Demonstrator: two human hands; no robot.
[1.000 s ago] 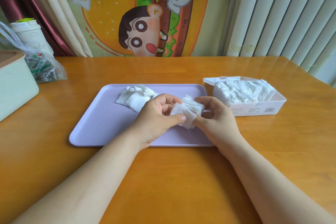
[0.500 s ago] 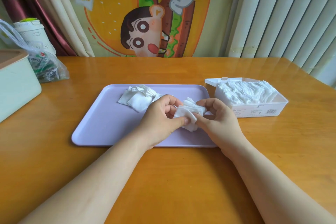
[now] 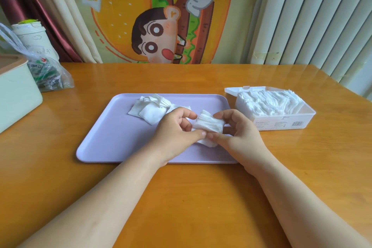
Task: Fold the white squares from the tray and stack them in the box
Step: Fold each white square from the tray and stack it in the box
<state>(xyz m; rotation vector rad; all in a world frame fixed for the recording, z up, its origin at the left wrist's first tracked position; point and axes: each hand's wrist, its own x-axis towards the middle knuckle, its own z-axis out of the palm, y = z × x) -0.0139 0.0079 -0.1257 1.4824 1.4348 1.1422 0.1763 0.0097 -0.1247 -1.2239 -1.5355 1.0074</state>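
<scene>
A lilac tray [image 3: 112, 137] lies on the wooden table. At its far side rests a loose heap of white squares [image 3: 150, 107]. Over the tray's right part, my left hand [image 3: 175, 134] and my right hand [image 3: 239, 133] both pinch a small bunch of white squares [image 3: 209, 125], thumbs meeting at its near edge, fingers curled over the far edge. To the right of the tray stands a clear white box [image 3: 281, 122], lid open at the back, filled with stacked white squares [image 3: 269, 103].
A pale green container [image 3: 16, 94] stands at the left table edge. Behind it are a plastic bag [image 3: 50, 74] of green packets and a white tub [image 3: 30, 36]. Curtains hang behind the table, whose right corner is near the box.
Both hands have kept their hold on the bunch of squares and worked it slightly; my right fingers have moved over its top. The heap and the box stay as they were.
</scene>
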